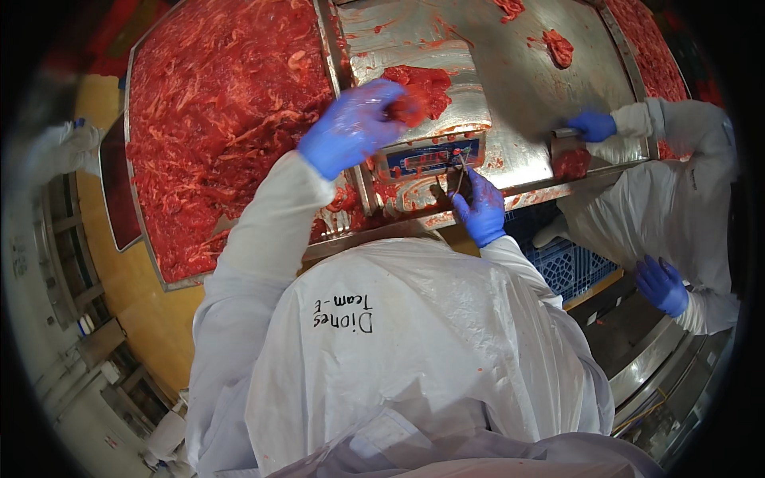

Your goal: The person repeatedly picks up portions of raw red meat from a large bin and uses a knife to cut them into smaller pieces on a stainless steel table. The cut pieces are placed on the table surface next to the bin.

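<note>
My left hand [351, 127], in a blue glove, is closed on a piece of raw red meat [409, 110], blurred by motion. It hangs over the metal plate of a scale, where more raw meat [430, 82] lies. Below the plate is the scale's blue display panel [422, 162], spotted with red bits. My right hand [484, 211], also blue-gloved, is at the panel's lower right corner. Its fingers are closed on a thin metal tool [461, 169] pointing up across the panel; the tool's kind cannot be made out.
A large metal tray [134, 103] heaped with red meat stands left. A steel work surface [510, 88] extends right, with a meat piece [559, 48]. At right, a co-worker's gloved hand [594, 126] holds a metal-edged tool by some meat [571, 162]. Blue crates [570, 267] stand below.
</note>
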A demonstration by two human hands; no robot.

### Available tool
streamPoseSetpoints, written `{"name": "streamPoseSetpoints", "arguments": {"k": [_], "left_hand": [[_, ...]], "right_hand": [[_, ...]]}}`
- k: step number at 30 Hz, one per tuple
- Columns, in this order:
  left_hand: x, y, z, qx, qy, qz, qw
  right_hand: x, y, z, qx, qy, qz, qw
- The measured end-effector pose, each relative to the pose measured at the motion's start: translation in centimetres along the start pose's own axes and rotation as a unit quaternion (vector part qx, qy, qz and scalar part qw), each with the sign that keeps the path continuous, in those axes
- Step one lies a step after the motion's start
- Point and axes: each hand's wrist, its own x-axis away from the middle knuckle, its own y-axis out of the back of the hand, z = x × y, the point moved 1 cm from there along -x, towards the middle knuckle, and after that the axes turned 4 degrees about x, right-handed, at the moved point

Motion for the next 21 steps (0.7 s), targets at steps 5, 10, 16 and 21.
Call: {"name": "streamPoseSetpoints", "arguments": {"k": [5,10,16,21], "left_hand": [[-1.6,0.9,2.5,-0.084,0.025,-0.104,0.991],[3.5,4.6,9.9,-0.222,0.12,-0.202,0.946],[-1.1,-3.4,4.2,-0.291,-0.12,-0.164,0.935],[0.4,-3.8,6.5,-0.313,-0.107,-0.104,0.938]], "right_hand": [[-0.5,0.4,0.3,-0.422,-0.212,-0.052,0.88],[-0.9,2.6,-2.8,-0.44,-0.301,-0.1,0.84],[-6.1,5.7,5.5,-0.382,-0.034,0.156,0.91],[-8.2,3.6,3.8,-0.495,-0.159,0.276,0.809]]}}
